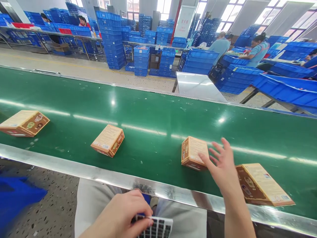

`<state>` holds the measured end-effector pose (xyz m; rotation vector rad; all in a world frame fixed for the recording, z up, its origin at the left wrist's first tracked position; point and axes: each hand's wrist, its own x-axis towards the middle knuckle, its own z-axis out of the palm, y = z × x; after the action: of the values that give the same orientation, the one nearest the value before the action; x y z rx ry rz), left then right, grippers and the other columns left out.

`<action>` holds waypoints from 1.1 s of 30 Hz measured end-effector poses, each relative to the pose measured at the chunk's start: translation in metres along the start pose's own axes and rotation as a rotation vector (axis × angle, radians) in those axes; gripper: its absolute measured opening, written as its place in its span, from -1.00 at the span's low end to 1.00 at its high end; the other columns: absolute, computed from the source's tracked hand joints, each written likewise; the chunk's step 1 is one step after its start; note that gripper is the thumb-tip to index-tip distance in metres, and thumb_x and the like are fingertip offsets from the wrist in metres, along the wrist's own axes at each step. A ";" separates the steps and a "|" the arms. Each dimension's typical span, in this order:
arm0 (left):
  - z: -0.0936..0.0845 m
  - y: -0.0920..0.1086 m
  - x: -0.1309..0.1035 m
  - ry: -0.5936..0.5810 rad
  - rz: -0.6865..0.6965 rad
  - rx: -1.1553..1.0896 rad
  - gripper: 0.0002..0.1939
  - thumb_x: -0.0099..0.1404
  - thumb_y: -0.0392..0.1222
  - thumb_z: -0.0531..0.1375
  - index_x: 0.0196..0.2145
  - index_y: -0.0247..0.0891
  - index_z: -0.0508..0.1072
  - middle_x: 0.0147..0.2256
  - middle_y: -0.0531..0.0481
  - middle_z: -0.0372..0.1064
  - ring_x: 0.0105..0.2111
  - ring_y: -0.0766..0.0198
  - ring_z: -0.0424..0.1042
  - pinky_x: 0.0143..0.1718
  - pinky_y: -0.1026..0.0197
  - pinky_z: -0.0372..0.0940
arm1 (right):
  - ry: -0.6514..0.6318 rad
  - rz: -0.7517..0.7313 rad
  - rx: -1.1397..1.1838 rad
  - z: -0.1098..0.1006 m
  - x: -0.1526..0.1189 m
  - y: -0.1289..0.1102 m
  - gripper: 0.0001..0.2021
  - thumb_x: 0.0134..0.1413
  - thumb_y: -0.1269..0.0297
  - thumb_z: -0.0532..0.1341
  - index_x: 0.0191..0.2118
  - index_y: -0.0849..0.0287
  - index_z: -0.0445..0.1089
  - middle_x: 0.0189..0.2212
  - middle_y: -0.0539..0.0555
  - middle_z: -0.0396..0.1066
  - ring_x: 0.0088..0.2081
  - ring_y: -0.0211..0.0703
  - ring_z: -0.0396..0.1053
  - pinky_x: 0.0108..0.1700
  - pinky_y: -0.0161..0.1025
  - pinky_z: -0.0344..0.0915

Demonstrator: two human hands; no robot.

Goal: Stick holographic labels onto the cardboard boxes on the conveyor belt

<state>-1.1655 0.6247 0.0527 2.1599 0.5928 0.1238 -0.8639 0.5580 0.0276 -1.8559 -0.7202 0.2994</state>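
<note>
Several brown and cream printed boxes lie on a green conveyor belt (153, 115). My right hand (220, 162) is over the belt with its fingers spread, its thumb in front of the right side of one box (194, 148); whether it touches the box I cannot tell. To the right of that wrist sits a larger-looking box (264, 185). Another box (108, 140) rests left of centre, and one more (26, 124) is at the far left. Low in the view, over my lap, my left hand (131, 211) pinches a sheet (158, 226) with dark cells and white grid lines.
The belt's metal rim (99, 173) runs between my lap and the boxes. Beyond the belt stand a metal table (198, 86) and stacked blue crates (111, 39). People (257, 51) sit at benches farther back. Something blue (19, 198) lies at lower left.
</note>
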 end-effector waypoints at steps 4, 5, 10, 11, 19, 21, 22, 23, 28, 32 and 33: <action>0.023 -0.018 0.004 0.035 0.285 0.002 -0.91 0.19 -0.29 0.41 -0.40 -0.15 0.58 0.15 -0.02 0.48 0.23 -0.03 0.37 0.21 0.03 0.31 | -0.163 0.097 0.047 0.028 -0.003 0.000 0.12 -0.12 -0.19 0.38 0.46 0.14 -0.13 0.30 0.37 0.22 0.16 0.27 0.37 0.06 0.09 0.42; 0.027 -0.020 0.006 0.047 0.311 0.033 -0.92 0.19 -0.26 0.42 -0.40 -0.14 0.59 0.23 -0.02 0.40 0.30 -0.08 0.27 0.25 -0.03 0.28 | -0.197 0.083 0.059 0.036 -0.010 -0.005 0.10 -0.10 -0.17 0.38 0.45 0.13 -0.12 0.30 0.36 0.23 0.15 0.24 0.39 0.01 0.05 0.45; 0.023 -0.005 0.022 -0.018 0.293 0.175 -0.91 0.20 -0.35 0.39 -0.34 -0.19 0.62 0.41 -0.06 -0.01 0.40 -0.23 -0.06 0.33 -0.33 0.06 | -0.396 0.091 0.124 0.055 -0.038 -0.029 -0.11 -0.05 -0.09 0.36 0.37 0.09 0.10 0.24 0.29 0.32 0.09 0.14 0.44 -0.12 -0.04 0.52; 0.020 -0.001 0.026 -0.026 0.271 0.196 -0.90 0.21 -0.39 0.37 -0.34 -0.22 0.62 0.42 -0.09 -0.04 0.41 -0.25 -0.08 0.33 -0.36 0.06 | -0.393 0.097 0.145 0.054 -0.037 -0.031 -0.20 -0.04 -0.09 0.36 0.30 0.10 0.21 0.23 0.28 0.34 0.09 0.14 0.44 -0.13 -0.05 0.52; 0.027 0.011 0.048 0.030 0.266 0.231 -0.85 0.28 -0.45 0.26 -0.41 -0.31 0.57 0.40 -0.13 0.03 0.39 -0.16 0.02 0.35 -0.21 0.15 | -0.336 0.252 0.322 0.044 -0.017 -0.033 -0.55 -0.13 -0.16 0.42 -0.32 0.17 0.60 0.07 0.25 0.52 -0.06 0.17 0.51 -0.20 -0.13 0.47; 0.031 0.012 0.050 0.040 0.279 0.219 -0.84 0.27 -0.45 0.26 -0.43 -0.29 0.56 0.40 -0.09 0.03 0.40 -0.15 0.03 0.34 -0.19 0.17 | -0.298 0.286 0.342 0.044 -0.020 -0.034 -0.50 -0.20 -0.19 0.44 -0.28 0.17 0.62 -0.02 0.25 0.57 -0.11 0.17 0.53 -0.24 -0.13 0.48; 0.033 0.013 0.051 0.039 0.287 0.218 -0.84 0.27 -0.45 0.25 -0.44 -0.29 0.56 0.41 -0.06 0.01 0.40 -0.15 0.03 0.33 -0.20 0.18 | -0.279 0.296 0.345 0.043 -0.022 -0.034 -0.47 -0.22 -0.20 0.44 -0.26 0.17 0.62 -0.05 0.24 0.59 -0.13 0.17 0.53 -0.26 -0.13 0.48; 0.035 0.014 0.052 0.037 0.297 0.223 -0.83 0.26 -0.45 0.25 -0.45 -0.29 0.56 0.41 -0.04 -0.01 0.40 -0.16 0.03 0.32 -0.20 0.20 | -0.263 0.298 0.342 0.042 -0.023 -0.033 -0.46 -0.21 -0.21 0.43 -0.24 0.17 0.61 -0.08 0.24 0.60 -0.15 0.16 0.54 -0.28 -0.14 0.48; 0.039 0.020 0.059 0.009 0.317 0.307 -0.84 0.25 -0.42 0.26 -0.46 -0.27 0.56 0.44 0.03 -0.09 0.39 -0.17 0.06 0.30 -0.20 0.24 | -0.269 0.264 0.302 0.032 -0.021 -0.022 -0.52 -0.10 -0.19 0.39 -0.26 0.16 0.59 -0.05 0.22 0.59 -0.11 0.15 0.54 -0.24 -0.14 0.51; 0.042 0.023 0.063 -0.013 0.336 0.297 -0.84 0.26 -0.41 0.26 -0.46 -0.29 0.57 0.44 0.01 -0.09 0.39 -0.20 0.05 0.28 -0.23 0.25 | -0.258 0.237 0.254 0.027 -0.020 -0.017 -0.54 -0.07 -0.18 0.37 -0.29 0.16 0.56 -0.04 0.23 0.58 -0.16 0.11 0.55 -0.27 -0.15 0.50; 0.043 0.024 0.064 -0.013 0.341 0.296 -0.85 0.27 -0.41 0.27 -0.45 -0.29 0.57 0.44 0.01 -0.09 0.39 -0.20 0.05 0.28 -0.23 0.25 | -0.236 0.223 0.224 0.027 -0.021 -0.018 -0.54 -0.06 -0.18 0.36 -0.30 0.17 0.54 -0.03 0.24 0.57 -0.19 0.10 0.55 -0.29 -0.14 0.49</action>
<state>-1.0875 0.6105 0.0371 2.5341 0.2397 0.2165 -0.9002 0.5701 0.0302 -1.7036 -0.6095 0.7243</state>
